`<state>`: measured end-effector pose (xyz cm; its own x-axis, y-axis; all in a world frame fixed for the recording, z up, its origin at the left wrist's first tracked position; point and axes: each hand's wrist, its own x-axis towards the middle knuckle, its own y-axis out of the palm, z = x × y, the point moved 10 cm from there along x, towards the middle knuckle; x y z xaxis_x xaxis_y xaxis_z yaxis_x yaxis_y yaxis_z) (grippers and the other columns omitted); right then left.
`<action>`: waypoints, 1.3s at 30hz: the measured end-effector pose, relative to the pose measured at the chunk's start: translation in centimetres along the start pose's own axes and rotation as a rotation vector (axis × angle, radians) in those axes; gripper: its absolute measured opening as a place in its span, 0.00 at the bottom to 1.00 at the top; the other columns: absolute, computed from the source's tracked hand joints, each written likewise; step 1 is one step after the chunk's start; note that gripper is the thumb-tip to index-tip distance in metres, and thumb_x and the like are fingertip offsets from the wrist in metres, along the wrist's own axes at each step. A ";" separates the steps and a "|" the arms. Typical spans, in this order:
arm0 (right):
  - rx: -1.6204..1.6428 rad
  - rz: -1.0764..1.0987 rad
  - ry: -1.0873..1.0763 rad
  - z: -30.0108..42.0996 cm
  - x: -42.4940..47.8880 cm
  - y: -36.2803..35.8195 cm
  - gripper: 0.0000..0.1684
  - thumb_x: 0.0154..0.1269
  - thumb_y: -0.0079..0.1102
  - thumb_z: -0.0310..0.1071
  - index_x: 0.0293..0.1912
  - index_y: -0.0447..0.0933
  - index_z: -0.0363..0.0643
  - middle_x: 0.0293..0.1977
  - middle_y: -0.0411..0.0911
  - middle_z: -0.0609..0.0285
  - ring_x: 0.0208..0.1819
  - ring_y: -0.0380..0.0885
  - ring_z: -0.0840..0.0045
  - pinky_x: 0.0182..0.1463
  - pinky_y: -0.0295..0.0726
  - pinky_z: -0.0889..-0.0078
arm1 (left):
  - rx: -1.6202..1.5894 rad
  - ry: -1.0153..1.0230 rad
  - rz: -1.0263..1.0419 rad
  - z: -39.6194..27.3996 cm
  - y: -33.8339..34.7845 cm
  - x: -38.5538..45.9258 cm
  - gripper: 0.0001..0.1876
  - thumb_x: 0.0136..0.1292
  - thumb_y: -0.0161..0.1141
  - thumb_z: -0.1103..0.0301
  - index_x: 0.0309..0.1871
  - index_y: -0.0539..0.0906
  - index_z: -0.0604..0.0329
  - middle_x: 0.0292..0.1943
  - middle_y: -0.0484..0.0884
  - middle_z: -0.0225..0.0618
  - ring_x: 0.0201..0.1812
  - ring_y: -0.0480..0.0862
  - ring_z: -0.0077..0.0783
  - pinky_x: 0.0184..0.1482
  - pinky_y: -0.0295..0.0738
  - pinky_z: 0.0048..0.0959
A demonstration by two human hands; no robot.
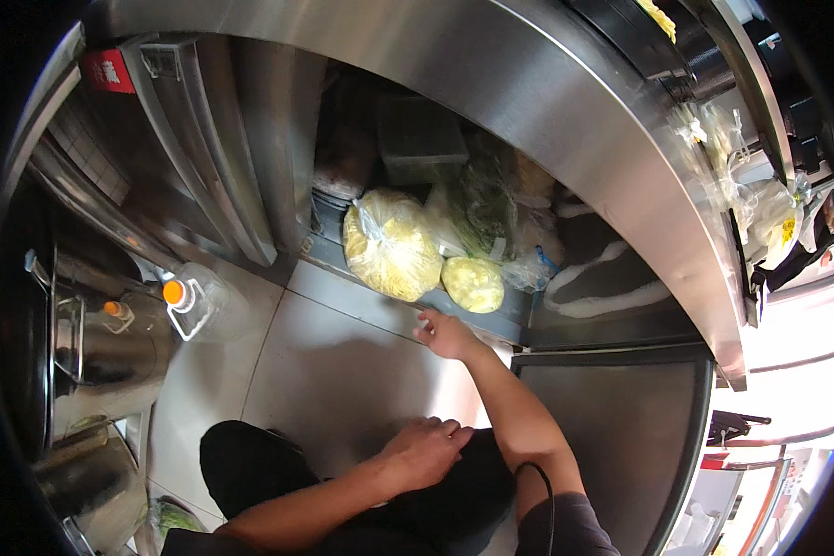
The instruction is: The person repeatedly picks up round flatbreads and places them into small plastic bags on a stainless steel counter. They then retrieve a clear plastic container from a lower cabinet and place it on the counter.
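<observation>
Before me stands an opened under-counter steel cabinet, its floor ledge (333, 254) showing at the front. A large tied clear bag of pale yellow food (393, 247) sits at its opening. Beside that lies a smaller bag of yellow pieces (472, 283). My right hand (448, 335) reaches just short of the small bag, fingers slightly bent and apart, holding nothing visible. Over my knee rests my left hand (427, 452), its fingers curled and the palm hidden. Deeper inside are a bag of green vegetables (486, 201) and a dim container (420, 135).
The cabinet door (611, 431) stands open at my right. Above the opening curves the steel counter edge (598, 139). Left on the tiled floor (306, 375) is a clear jug with an orange cap (212, 302), near a large metal pot (104, 354). Plastic bags (764, 208) lie on the counter.
</observation>
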<state>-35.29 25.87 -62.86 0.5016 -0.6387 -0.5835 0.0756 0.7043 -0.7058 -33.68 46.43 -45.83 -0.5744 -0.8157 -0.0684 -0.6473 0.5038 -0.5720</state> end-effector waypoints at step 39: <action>0.057 -1.051 -0.345 21.5 8.1 -12.2 0.33 0.57 0.77 0.44 0.57 0.79 0.35 0.54 0.81 0.43 0.59 0.77 0.49 0.61 0.77 0.48 | 0.291 -0.264 0.111 8.0 -0.8 -4.2 0.30 0.75 0.63 0.55 0.73 0.73 0.63 0.64 0.83 0.55 0.63 0.83 0.60 0.69 0.76 0.50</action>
<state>-13.66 18.75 -50.37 0.3770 -0.8125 0.4447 0.6395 -0.1191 -0.7596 -26.72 47.18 -51.63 -0.4595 -0.8251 -0.3287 -0.3981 0.5221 -0.7543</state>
